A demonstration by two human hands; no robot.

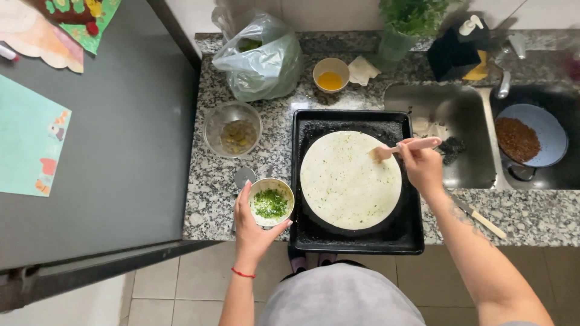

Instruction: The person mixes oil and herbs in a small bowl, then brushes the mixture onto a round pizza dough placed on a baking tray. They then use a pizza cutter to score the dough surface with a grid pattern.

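A round pale flatbread [350,178], flecked with green, lies on a black baking tray [356,240] on the granite counter. My right hand [422,166] grips a pink-handled brush [406,147], whose bristles touch the flatbread's upper right. Left of the tray, my left hand [251,226] cups a small cream bowl of chopped green herbs in oil [270,203].
A glass bowl [232,129], a grey plastic bag [260,54], a small cup of yellow liquid [330,75] and a potted herb [405,24] stand behind. Right lies a steel sink [459,121] with a blue plate of brown food [531,136]. A knife [480,216] rests on the counter. A dark fridge [121,139] stands at left.
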